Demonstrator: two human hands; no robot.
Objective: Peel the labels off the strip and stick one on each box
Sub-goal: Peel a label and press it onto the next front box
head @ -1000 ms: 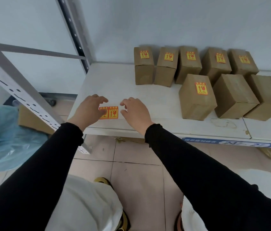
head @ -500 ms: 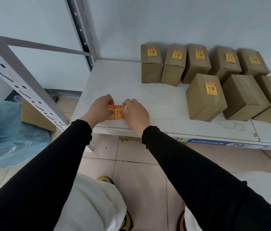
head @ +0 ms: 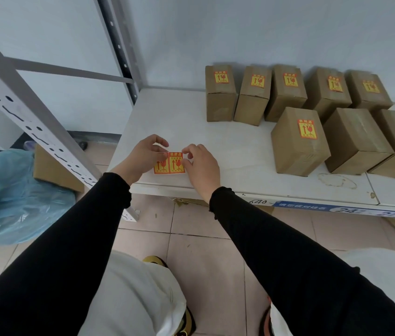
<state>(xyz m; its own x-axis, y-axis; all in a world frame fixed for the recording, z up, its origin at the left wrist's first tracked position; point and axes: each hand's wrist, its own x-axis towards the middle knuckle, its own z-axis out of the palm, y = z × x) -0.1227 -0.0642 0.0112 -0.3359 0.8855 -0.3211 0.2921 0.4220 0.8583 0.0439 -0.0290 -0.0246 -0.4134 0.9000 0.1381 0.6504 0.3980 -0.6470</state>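
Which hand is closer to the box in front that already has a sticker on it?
The right hand. It is at the right end of the label strip, on the side toward the front stickered box. The left hand holds the strip's far end, farther from that box.

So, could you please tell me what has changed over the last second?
Both hands closed in on the label strip: the left hand now pinches its left end, and the right hand picks at its right edge. The boxes stayed put, six labelled, two bare.
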